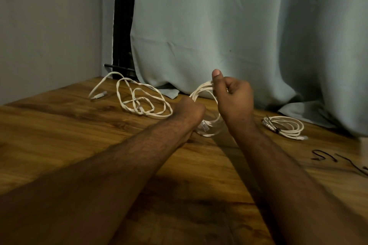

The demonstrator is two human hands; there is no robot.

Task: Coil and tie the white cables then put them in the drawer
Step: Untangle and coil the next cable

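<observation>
A white cable coil is held upright above the wooden table between both hands. My right hand pinches the top of the coil with thumb raised. My left hand grips the coil's left side, its fingers hidden behind the wrist. A clear plug hangs at the coil's bottom. A loose, uncoiled white cable sprawls on the table to the left. A coiled white cable bound with black ties lies on the table to the right.
A grey-green curtain hangs behind the table, its hem resting on the back edge. A grey wall stands at left with a dark gap beside it. Thin black ties lie near the table's right edge.
</observation>
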